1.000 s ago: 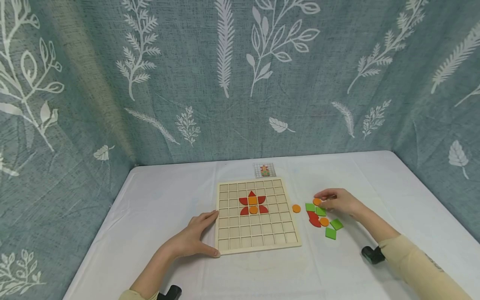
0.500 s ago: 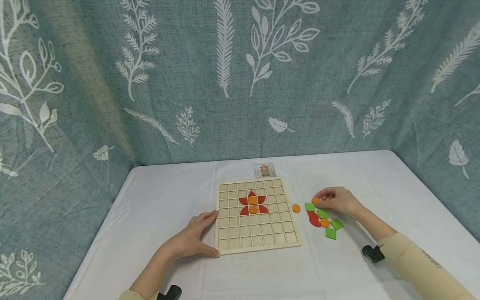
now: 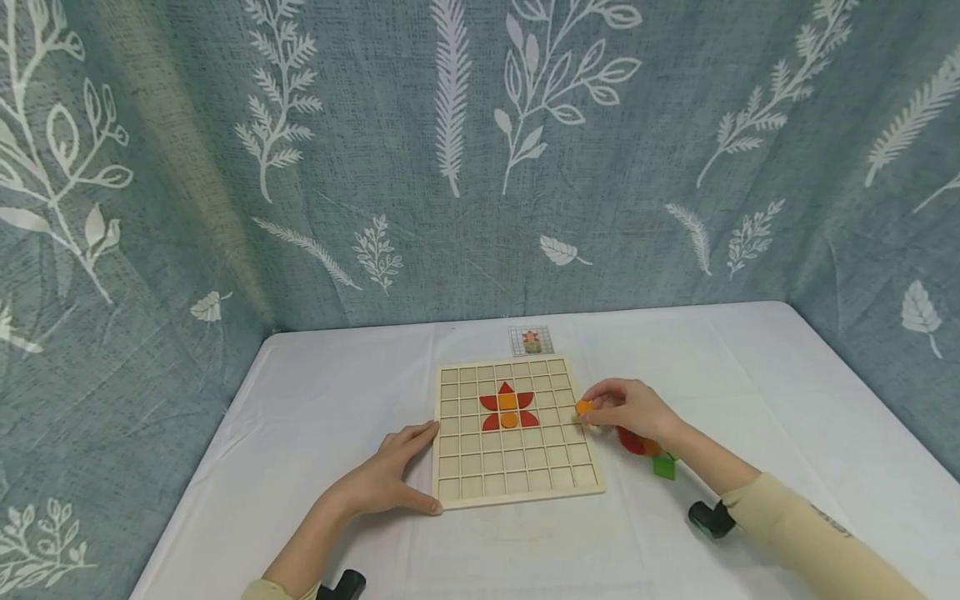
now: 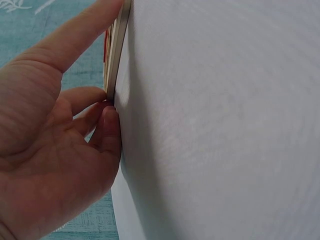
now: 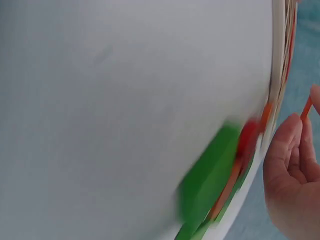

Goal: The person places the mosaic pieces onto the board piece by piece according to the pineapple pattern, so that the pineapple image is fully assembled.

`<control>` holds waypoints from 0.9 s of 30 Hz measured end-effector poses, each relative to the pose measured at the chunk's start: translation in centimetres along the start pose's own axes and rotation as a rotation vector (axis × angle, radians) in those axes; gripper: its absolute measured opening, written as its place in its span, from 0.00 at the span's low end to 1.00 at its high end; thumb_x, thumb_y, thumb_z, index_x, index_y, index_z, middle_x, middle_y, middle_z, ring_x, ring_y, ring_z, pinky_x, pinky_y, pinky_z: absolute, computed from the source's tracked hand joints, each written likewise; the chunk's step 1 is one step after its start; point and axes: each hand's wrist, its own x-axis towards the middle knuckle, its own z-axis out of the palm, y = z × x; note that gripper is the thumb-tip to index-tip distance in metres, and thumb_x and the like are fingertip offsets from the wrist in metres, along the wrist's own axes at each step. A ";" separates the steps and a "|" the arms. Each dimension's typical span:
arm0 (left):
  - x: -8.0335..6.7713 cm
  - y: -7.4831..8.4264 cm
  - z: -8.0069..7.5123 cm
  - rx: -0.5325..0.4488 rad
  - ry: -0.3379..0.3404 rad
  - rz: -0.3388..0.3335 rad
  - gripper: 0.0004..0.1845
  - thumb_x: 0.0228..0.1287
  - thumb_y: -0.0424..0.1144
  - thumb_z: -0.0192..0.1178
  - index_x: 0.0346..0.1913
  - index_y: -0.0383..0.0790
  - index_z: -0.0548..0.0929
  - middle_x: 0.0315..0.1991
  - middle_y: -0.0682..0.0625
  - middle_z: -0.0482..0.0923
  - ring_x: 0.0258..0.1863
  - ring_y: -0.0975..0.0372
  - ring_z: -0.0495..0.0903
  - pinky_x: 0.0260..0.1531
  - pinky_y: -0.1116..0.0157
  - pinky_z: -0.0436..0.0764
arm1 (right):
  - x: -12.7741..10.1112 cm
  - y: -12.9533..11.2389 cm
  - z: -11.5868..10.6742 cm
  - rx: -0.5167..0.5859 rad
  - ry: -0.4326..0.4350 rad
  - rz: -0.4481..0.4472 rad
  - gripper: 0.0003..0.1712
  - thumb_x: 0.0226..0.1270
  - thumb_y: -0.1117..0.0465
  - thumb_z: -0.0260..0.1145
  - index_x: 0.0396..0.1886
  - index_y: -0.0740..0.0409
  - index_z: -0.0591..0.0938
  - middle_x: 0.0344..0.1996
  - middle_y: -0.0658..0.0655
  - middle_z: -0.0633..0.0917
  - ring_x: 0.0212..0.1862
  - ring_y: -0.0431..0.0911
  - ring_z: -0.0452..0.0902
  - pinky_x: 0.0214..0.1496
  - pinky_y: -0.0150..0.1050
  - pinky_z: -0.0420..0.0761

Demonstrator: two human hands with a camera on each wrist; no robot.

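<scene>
Flower head set on grid board (image 3: 517, 433); right hand (image 3: 626, 408) pinches orange disc (image 3: 583, 407) at board edge. Left hand (image 3: 390, 479), fingers spread, steadies board; green, red pieces (image 3: 651, 450) unplaced, count unclear.

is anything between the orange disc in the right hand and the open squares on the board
Nothing visible is. The right hand pinches the orange disc over the right edge of the wooden board, and the squares beside and below it lie open. The red and orange flower sits further left.
</scene>
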 end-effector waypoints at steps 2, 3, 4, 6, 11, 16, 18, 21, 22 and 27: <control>0.0 0.0 0.0 -0.001 0.001 -0.004 0.60 0.39 0.50 0.80 0.76 0.39 0.58 0.75 0.42 0.52 0.72 0.45 0.50 0.66 0.40 0.54 | 0.2 -0.5 1.0 -0.004 -0.018 -0.019 0.18 0.55 0.55 0.76 0.43 0.59 0.84 0.30 0.52 0.82 0.33 0.45 0.76 0.34 0.35 0.77; 0.0 0.1 0.0 -0.003 0.002 -0.005 0.60 0.39 0.49 0.80 0.76 0.39 0.58 0.75 0.42 0.52 0.72 0.45 0.50 0.66 0.40 0.54 | 0.2 -0.8 1.5 -0.010 -0.030 -0.032 0.18 0.55 0.56 0.76 0.42 0.59 0.84 0.28 0.52 0.81 0.31 0.45 0.75 0.33 0.35 0.76; 0.0 0.1 0.0 -0.007 0.002 -0.004 0.60 0.39 0.49 0.80 0.76 0.39 0.58 0.75 0.41 0.52 0.72 0.45 0.49 0.66 0.39 0.54 | 0.3 -1.0 1.9 -0.018 -0.039 -0.045 0.17 0.55 0.56 0.76 0.42 0.59 0.84 0.27 0.51 0.81 0.31 0.45 0.74 0.33 0.35 0.75; -0.1 0.1 0.0 -0.011 -0.001 0.001 0.60 0.39 0.48 0.80 0.76 0.38 0.57 0.75 0.41 0.52 0.72 0.45 0.49 0.66 0.39 0.53 | 0.4 -1.5 2.7 -0.042 -0.057 -0.080 0.17 0.54 0.56 0.77 0.41 0.58 0.85 0.25 0.51 0.80 0.29 0.44 0.73 0.33 0.35 0.74; -0.3 0.2 0.0 -0.013 0.000 0.010 0.60 0.40 0.48 0.80 0.76 0.38 0.57 0.75 0.41 0.52 0.72 0.45 0.49 0.66 0.39 0.54 | 0.8 -2.0 4.2 -0.140 -0.087 -0.155 0.16 0.53 0.55 0.77 0.39 0.57 0.85 0.24 0.47 0.80 0.29 0.42 0.74 0.35 0.35 0.74; -0.3 0.2 0.0 -0.011 0.004 0.010 0.60 0.40 0.48 0.80 0.76 0.38 0.57 0.75 0.42 0.52 0.71 0.45 0.49 0.66 0.40 0.54 | 0.8 -2.2 5.1 -0.202 -0.114 -0.204 0.15 0.53 0.57 0.77 0.39 0.56 0.85 0.23 0.45 0.80 0.28 0.40 0.74 0.35 0.35 0.74; -0.2 0.2 0.1 -0.009 0.003 0.008 0.60 0.40 0.48 0.80 0.76 0.38 0.57 0.75 0.41 0.52 0.71 0.45 0.49 0.66 0.40 0.54 | 0.8 -2.3 5.3 -0.212 -0.116 -0.214 0.14 0.53 0.58 0.77 0.39 0.56 0.85 0.23 0.44 0.80 0.27 0.40 0.73 0.35 0.34 0.74; -0.2 0.1 0.1 -0.003 0.004 0.008 0.60 0.39 0.48 0.80 0.76 0.38 0.57 0.74 0.40 0.53 0.71 0.45 0.50 0.66 0.39 0.54 | 0.7 -2.3 5.5 -0.210 -0.108 -0.217 0.14 0.53 0.60 0.77 0.39 0.56 0.85 0.23 0.44 0.80 0.27 0.40 0.73 0.33 0.33 0.73; -0.2 0.1 0.1 -0.001 0.004 0.008 0.60 0.39 0.48 0.80 0.76 0.38 0.57 0.74 0.40 0.53 0.71 0.45 0.50 0.66 0.39 0.54 | 0.7 -2.3 5.5 -0.206 -0.106 -0.219 0.14 0.53 0.60 0.77 0.39 0.56 0.85 0.23 0.44 0.80 0.27 0.40 0.73 0.33 0.33 0.73; -0.2 0.1 0.2 -0.003 0.008 0.011 0.60 0.39 0.48 0.80 0.76 0.38 0.58 0.74 0.41 0.53 0.71 0.45 0.50 0.66 0.39 0.55 | 0.6 -2.3 5.6 -0.194 -0.095 -0.230 0.12 0.55 0.61 0.76 0.40 0.56 0.86 0.25 0.44 0.81 0.28 0.40 0.73 0.32 0.32 0.73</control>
